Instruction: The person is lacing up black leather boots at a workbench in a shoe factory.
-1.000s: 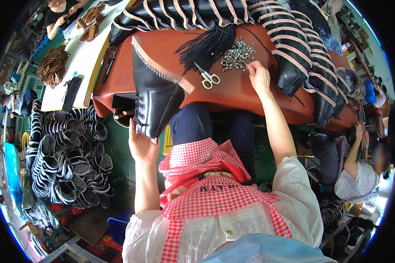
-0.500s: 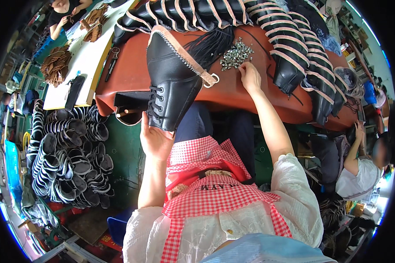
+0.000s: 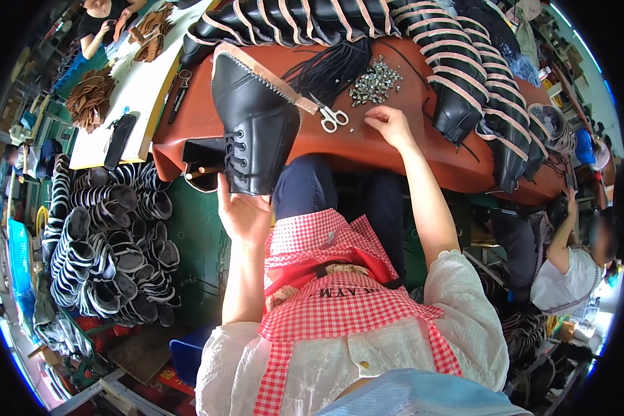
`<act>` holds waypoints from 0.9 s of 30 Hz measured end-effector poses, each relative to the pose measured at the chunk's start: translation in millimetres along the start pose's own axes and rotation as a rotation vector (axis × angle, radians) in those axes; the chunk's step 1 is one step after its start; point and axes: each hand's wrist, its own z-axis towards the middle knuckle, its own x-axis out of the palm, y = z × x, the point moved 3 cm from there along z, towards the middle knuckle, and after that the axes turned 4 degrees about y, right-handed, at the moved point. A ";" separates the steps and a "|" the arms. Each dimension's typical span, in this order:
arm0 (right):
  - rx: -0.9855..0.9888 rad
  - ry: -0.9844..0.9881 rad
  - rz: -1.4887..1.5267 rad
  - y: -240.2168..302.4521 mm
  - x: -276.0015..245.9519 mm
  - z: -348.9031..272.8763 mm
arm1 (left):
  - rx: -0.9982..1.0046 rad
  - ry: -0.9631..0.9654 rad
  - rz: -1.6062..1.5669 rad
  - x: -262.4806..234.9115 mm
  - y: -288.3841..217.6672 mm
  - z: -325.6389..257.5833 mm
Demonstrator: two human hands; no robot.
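My left hand (image 3: 246, 220) grips the lower end of a black leather lace-up boot upper (image 3: 255, 104), raised with its pale, zigzag-edged band toward the far side. Laces run through the eyelets on its front. My right hand (image 3: 394, 127) is over the red-brown tabletop (image 3: 423, 156), thumb and fingertips pinched together; anything between them is too small to make out. Just beyond it lies a pile of small shiny metal pieces (image 3: 376, 82), with a single piece (image 3: 351, 130) apart from it. White-handled scissors (image 3: 333, 120) rest between the boot upper and my right hand.
A bundle of black laces (image 3: 336, 66) lies beside the metal pieces. Stacked black boot uppers (image 3: 444, 66) line the far and right table edges. More uppers (image 3: 111, 249) are heaped at lower left. A white table (image 3: 93, 149) stands at left; other people (image 3: 568, 270) sit nearby.
The boot upper has shifted left with my left hand, bringing the scissors into view. My right hand has drawn back from the metal pile toward me and slightly left.
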 end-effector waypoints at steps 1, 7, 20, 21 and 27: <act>0.008 0.054 -0.025 10.5 2.1 -4.9 | 0.002 0.000 0.001 -0.3 -0.9 -1.4; -0.053 0.007 -0.202 27.3 15.5 -16.8 | 0.039 -0.049 0.015 -5.8 -5.7 -6.0; -0.078 0.020 0.541 112.5 32.5 -48.1 | 0.188 -0.080 0.414 -0.6 13.1 1.6; -0.079 0.027 0.547 130.4 31.6 -60.3 | 0.231 -0.103 0.538 4.8 18.9 4.2; 0.007 0.390 0.954 177.1 59.1 -103.0 | 0.325 -0.136 0.669 12.6 34.6 5.9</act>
